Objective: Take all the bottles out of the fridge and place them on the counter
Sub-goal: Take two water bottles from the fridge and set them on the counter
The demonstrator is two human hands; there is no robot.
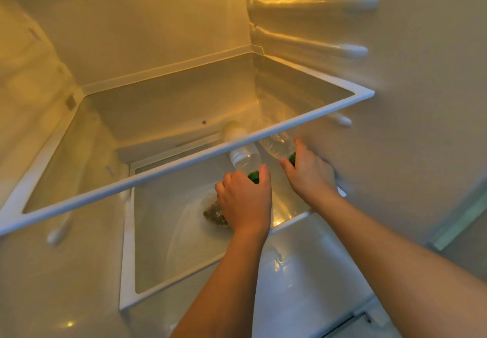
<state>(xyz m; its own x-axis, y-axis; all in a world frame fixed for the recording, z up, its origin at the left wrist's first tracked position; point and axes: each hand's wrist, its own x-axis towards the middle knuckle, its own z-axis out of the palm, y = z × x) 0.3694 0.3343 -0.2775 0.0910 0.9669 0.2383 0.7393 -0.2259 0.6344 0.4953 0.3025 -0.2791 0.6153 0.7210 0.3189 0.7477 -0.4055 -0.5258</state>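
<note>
Under the glass shelf [184, 163], each hand grips the green-capped neck of a clear bottle lying just beyond it, the left hand [243, 200] on the left bottle [243, 157], the right hand [308, 171] on the right bottle [279, 146]; thin, probably slick and water-heavy plastic favours that stiff neck.

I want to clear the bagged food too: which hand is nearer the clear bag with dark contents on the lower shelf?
Left. The left hand hangs directly over the bag, gripping a green-capped bottle; the right hand is farther right, gripping the other bottle.
</note>
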